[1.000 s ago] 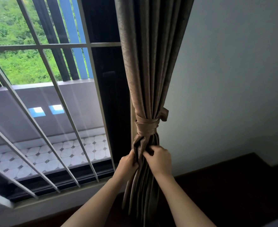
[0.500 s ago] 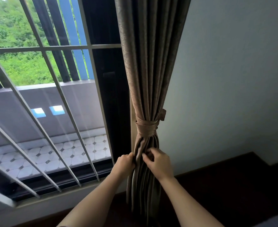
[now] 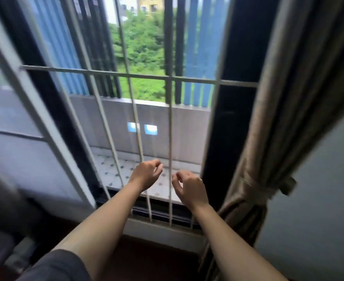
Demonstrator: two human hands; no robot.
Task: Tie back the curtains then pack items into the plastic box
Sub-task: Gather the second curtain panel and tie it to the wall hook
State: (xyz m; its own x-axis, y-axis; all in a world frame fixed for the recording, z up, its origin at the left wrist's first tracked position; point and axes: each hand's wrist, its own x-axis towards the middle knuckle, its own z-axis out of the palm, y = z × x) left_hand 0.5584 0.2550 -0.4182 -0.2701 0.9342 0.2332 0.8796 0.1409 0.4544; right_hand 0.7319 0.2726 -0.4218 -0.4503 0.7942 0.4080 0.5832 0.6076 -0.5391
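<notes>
A brown curtain [image 3: 284, 110] hangs at the right of the window, gathered by a tie-back band [image 3: 258, 186] of the same cloth knotted around it. My left hand [image 3: 146, 175] and my right hand [image 3: 189, 188] are raised side by side in front of the window bars, left of the curtain and apart from it. Both hold nothing, with fingers loosely curled and apart. The plastic box is not in view.
White window bars [image 3: 170, 151] stand right behind the hands, with a tiled balcony [image 3: 114, 169] and greenery beyond. A pale wall [image 3: 319, 199] is to the right of the curtain. A dark wooden ledge [image 3: 163, 258] runs below the window. A blurred dark shape [image 3: 0, 209] sits at the lower left.
Both hands have let go of the curtain folds below the tie-back and moved left, in front of the bars. The view has swung left, so the curtain now sits at the right.
</notes>
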